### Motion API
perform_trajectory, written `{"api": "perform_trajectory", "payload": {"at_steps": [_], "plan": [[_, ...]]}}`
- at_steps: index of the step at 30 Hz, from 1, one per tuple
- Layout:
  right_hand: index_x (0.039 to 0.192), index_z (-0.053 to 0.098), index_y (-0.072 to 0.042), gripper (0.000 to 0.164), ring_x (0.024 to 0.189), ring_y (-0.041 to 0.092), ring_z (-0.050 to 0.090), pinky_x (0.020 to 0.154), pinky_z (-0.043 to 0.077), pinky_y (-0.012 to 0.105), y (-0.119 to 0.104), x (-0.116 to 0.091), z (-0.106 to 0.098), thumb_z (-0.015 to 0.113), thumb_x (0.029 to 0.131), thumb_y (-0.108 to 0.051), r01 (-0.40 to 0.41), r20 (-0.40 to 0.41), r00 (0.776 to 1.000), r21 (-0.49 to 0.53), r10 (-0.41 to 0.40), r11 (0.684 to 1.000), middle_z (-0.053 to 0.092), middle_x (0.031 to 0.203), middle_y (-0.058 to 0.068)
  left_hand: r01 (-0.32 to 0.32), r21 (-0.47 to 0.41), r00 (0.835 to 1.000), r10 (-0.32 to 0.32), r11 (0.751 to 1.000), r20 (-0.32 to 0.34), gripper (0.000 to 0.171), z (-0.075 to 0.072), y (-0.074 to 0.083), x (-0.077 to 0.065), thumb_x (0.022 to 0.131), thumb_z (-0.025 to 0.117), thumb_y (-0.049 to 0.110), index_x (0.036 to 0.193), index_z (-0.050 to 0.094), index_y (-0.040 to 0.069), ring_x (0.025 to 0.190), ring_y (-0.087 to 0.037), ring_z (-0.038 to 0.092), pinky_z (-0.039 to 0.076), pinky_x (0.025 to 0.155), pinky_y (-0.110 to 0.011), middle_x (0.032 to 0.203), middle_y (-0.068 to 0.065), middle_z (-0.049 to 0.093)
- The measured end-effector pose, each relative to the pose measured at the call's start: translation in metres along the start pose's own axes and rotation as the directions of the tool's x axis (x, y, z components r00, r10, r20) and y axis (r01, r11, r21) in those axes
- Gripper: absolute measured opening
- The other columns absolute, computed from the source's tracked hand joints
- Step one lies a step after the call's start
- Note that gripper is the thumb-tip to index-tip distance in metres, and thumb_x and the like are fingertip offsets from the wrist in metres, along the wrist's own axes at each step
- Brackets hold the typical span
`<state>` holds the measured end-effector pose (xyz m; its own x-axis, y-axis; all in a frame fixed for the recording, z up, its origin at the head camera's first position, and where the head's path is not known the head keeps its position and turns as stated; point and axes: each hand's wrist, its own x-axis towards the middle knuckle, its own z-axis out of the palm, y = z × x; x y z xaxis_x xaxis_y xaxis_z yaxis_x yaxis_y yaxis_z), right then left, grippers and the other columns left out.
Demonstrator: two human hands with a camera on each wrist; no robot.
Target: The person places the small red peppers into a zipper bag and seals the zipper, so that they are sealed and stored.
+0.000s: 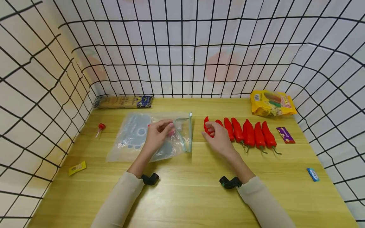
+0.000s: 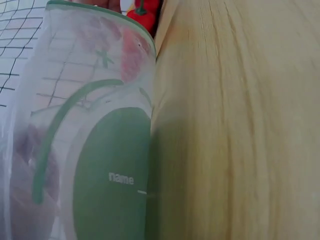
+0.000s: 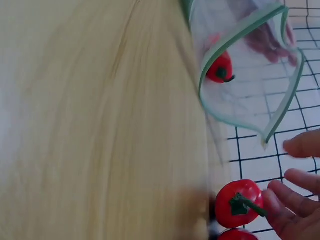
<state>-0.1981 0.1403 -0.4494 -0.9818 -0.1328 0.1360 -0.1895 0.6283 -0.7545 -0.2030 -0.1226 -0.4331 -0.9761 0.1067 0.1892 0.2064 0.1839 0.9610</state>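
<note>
A clear zip bag (image 1: 137, 126) with a pale blue-green print lies left of centre, its green-edged mouth gaping to the right. My left hand (image 1: 158, 134) pinches the bag's upper layer near that mouth. Inside the bag sits a red pepper (image 3: 220, 69), seen through the opening in the right wrist view. My right hand (image 1: 219, 137) is at the left end of a row of several red peppers (image 1: 249, 133). Its thumb and fingers are spread apart beside the leftmost pepper (image 1: 206, 126), and the fingers partly cover it in the head view.
Along the back lie a long brown packet (image 1: 122, 102) and a yellow bag (image 1: 272, 104). A red lollipop (image 1: 101, 127) and a yellow sachet (image 1: 77, 168) are at left; a purple packet (image 1: 285, 135) and a blue packet (image 1: 313, 174) at right. Black wire mesh (image 1: 182, 65) fences the table.
</note>
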Motion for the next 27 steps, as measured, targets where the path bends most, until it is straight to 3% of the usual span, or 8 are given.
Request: {"api": "perform_trajectory", "payload": {"at_steps": [5, 9, 13, 17, 21, 27], "plan": [[0.133, 0.055, -0.011, 0.042, 0.124, 0.028, 0.051, 0.106, 0.042, 0.047, 0.006, 0.002, 0.001, 0.063, 0.092, -0.013, 0.039, 0.071, 0.997, -0.17, -0.027, 0.985, 0.058, 0.132, 0.008, -0.004, -0.028, 1.0, 0.004, 1.0, 0.011, 0.025, 0.0, -0.003, 0.001, 0.094, 0.065, 0.015, 0.115, 0.07, 0.003, 0.091, -0.029, 0.069, 0.058, 0.076, -0.03, 0.113, -0.02, 0.07], [0.131, 0.057, -0.013, 0.043, 0.122, 0.028, 0.052, 0.105, 0.043, 0.047, 0.005, 0.0, 0.002, 0.062, 0.09, -0.005, 0.071, 0.118, 0.991, -0.14, -0.054, 0.988, 0.058, 0.131, 0.008, 0.003, -0.035, 1.0, -0.002, 0.999, 0.017, 0.026, 0.0, -0.008, 0.002, 0.094, 0.065, 0.015, 0.116, 0.07, 0.004, 0.095, -0.037, 0.067, 0.058, 0.078, -0.037, 0.11, -0.02, 0.07], [0.134, 0.054, -0.012, 0.048, 0.119, 0.029, 0.053, 0.101, 0.047, 0.048, 0.004, -0.002, 0.002, 0.067, 0.088, -0.01, 0.041, 0.099, 0.995, -0.144, -0.026, 0.989, 0.056, 0.133, 0.01, 0.017, -0.038, 1.0, -0.017, 0.999, 0.006, 0.026, 0.0, -0.024, 0.007, 0.094, 0.065, 0.02, 0.115, 0.07, 0.006, 0.09, -0.037, 0.066, 0.057, 0.071, -0.028, 0.102, -0.019, 0.071], [0.136, 0.051, -0.009, 0.052, 0.119, 0.03, 0.051, 0.101, 0.046, 0.049, 0.005, -0.003, 0.002, 0.069, 0.087, -0.018, -0.021, 0.086, 0.995, -0.222, 0.041, 0.975, 0.055, 0.133, 0.011, 0.014, -0.018, 1.0, -0.014, 1.0, -0.023, 0.026, 0.0, -0.034, 0.01, 0.092, 0.066, 0.031, 0.108, 0.071, 0.011, 0.083, -0.025, 0.065, 0.052, 0.065, -0.02, 0.094, -0.012, 0.072], [0.136, 0.052, -0.012, 0.052, 0.11, 0.027, 0.056, 0.093, 0.049, 0.045, 0.006, -0.003, 0.004, 0.069, 0.088, -0.021, -0.01, 0.162, 0.985, -0.248, 0.052, 0.969, 0.061, 0.128, 0.009, 0.002, 0.002, 0.999, -0.002, 1.0, -0.045, 0.03, 0.0, -0.033, 0.01, 0.09, 0.067, 0.041, 0.104, 0.072, 0.014, 0.082, -0.015, 0.066, 0.053, 0.067, -0.02, 0.093, -0.005, 0.072], [0.129, 0.056, -0.014, 0.046, 0.086, 0.019, 0.058, 0.071, 0.05, 0.031, 0.002, -0.005, 0.004, 0.069, 0.087, -0.029, -0.012, 0.217, 0.973, -0.276, 0.075, 0.961, 0.066, 0.106, 0.004, -0.004, -0.011, 0.998, 0.003, 1.0, -0.056, 0.033, -0.001, -0.028, 0.008, 0.089, 0.067, 0.044, 0.103, 0.071, 0.014, 0.084, -0.016, 0.067, 0.055, 0.07, -0.023, 0.094, -0.004, 0.072]]}}
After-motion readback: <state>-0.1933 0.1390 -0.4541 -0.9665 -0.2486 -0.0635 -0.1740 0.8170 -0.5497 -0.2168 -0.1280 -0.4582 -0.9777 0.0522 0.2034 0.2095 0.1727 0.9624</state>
